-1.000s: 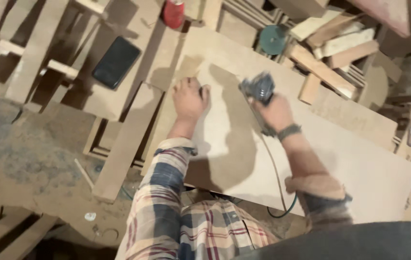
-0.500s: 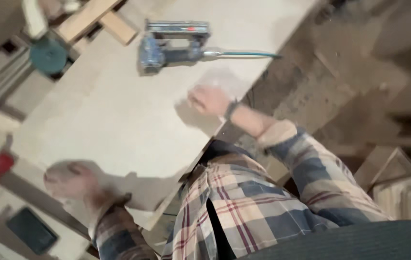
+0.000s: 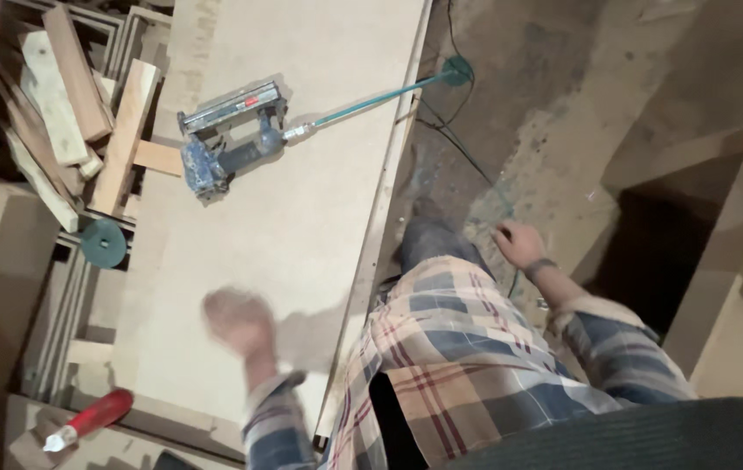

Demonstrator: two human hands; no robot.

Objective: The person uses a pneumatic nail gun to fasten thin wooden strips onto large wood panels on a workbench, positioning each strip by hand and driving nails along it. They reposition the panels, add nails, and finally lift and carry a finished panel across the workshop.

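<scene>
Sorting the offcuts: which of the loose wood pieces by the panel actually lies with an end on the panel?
The pale plank beside the nail gun; its upper end overlaps the big panel. The other scraps stay piled off it.

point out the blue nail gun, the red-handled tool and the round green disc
blue pneumatic nail gun (image 3: 230, 139), head view, on its body
red-handled tool (image 3: 97, 413), head view, on the red handle
round green disc (image 3: 103, 243), head view, on its centre

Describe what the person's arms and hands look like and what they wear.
Both arms wear plaid flannel sleeves in blue, cream and red, cuffs pushed back from the wrists. The left hand is bare and motion-blurred. The right hand is bare, with a dark wristband.
</scene>
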